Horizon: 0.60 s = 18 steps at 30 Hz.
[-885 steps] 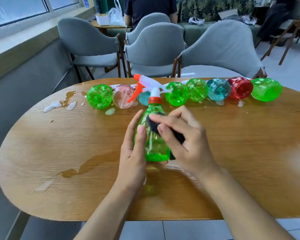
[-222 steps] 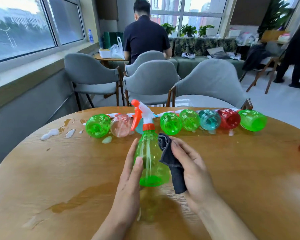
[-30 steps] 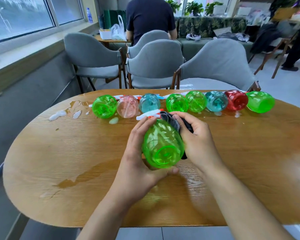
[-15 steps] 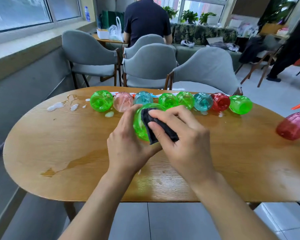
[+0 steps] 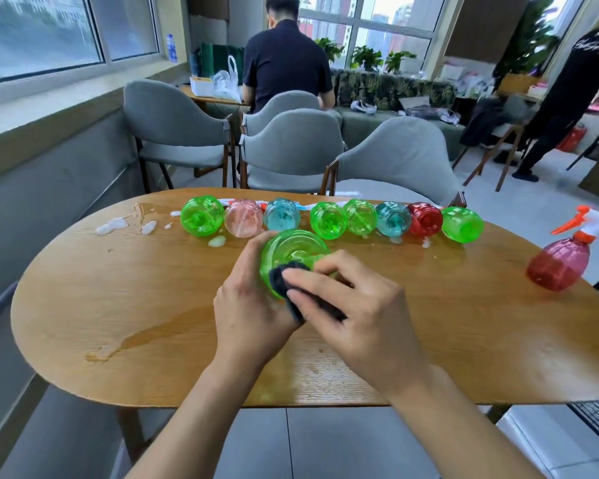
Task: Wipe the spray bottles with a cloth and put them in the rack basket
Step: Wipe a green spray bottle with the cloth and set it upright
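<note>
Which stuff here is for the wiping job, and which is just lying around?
For the job:
- clear green plastic spray bottle, gripped by the left hand
- dark cloth, pressed on its base by the right hand
- row of coloured bottles lying on the wooden table
- upright red bottle

Just lying about:
- grey chairs
- white foam puddles

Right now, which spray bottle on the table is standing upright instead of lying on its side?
The red spray bottle at the table's far right edge, orange trigger on top. It stands alone; the eight in the back row lie on their sides.
</note>
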{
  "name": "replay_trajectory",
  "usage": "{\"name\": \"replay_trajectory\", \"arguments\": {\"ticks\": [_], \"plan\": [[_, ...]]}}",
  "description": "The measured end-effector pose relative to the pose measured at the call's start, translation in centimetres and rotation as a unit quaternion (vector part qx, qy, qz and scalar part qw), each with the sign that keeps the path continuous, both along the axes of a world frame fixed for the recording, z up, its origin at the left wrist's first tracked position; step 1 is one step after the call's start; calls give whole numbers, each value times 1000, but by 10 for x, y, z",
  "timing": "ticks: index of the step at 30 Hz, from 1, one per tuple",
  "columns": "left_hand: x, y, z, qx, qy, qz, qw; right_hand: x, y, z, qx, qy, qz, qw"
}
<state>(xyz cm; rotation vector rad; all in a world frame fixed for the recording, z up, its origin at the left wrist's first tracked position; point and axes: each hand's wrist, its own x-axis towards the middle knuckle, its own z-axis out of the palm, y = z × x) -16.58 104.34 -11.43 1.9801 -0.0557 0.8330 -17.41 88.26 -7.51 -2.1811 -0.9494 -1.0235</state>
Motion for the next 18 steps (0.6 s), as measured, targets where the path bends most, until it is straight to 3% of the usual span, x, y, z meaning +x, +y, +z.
{"name": "replay_trajectory", "arguments": {"ticks": [5,10,15,18], "plan": [[2,-1,-5,37,13,6,999,15,-12,10,80,0,-74,994],[1,2,-2,-4,2,-6,1000,2,10,0,3,-2,-3,1000],[0,-1,0,21,12,6,1000,14,-7,8,66,-4,-56,996],[-1,-1,-1,11,11,-9,1000,10,10,7,29,-16,-25,999]]}}
